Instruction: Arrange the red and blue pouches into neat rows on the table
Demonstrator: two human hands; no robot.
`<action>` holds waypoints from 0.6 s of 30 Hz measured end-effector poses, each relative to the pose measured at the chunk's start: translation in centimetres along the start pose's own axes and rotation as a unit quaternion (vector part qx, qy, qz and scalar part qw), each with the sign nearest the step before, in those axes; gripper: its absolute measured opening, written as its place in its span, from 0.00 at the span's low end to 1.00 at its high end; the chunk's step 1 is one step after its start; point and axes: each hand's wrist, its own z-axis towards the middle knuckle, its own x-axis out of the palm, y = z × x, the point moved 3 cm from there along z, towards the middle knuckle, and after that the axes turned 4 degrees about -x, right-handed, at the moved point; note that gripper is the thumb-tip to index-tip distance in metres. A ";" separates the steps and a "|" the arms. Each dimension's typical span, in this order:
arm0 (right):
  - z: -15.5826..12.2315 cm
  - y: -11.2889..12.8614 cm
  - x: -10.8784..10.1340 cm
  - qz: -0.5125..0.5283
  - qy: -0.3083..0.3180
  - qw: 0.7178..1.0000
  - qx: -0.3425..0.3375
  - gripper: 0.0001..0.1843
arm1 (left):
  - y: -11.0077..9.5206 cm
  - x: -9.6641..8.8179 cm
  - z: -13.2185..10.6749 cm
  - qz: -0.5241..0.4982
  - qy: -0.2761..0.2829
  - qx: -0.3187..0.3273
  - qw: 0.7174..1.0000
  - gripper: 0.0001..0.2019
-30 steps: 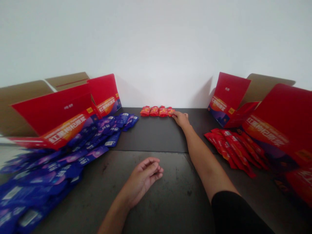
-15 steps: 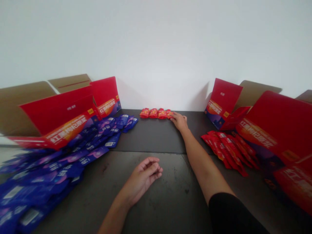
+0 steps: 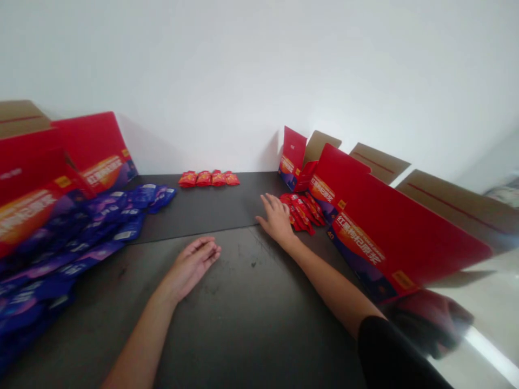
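My right hand (image 3: 278,219) is open, thumb and fingers spread, at the left edge of a pile of red pouches (image 3: 302,213). Its outer side overlaps the pile in view; whether it touches a pouch I cannot tell. My left hand (image 3: 193,265) hovers low over or rests on the dark table (image 3: 239,302), fingers loosely curled together with the thumb against them and nothing visible in them. Against the wall, several small red pouches (image 3: 203,178) stand side by side in a row.
Blue pouches (image 3: 97,232) lie heaped along the left side. Behind them stand open red cartons (image 3: 95,151). More open red cartons (image 3: 360,216) with raised brown flaps line the right side. A white wall (image 3: 227,81) closes off the back of the table.
My right hand has left the rightmost pouch in the row and come back to the red pile, its fingers opening. The view has turned right. My left hand stays loosely curled.
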 end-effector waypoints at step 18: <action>-7.7 -10.1 -5.6 -0.038 0.004 0.983 0.181 0.20 | -0.1 0.0 -0.1 0.009 0.002 0.012 1.000 0.06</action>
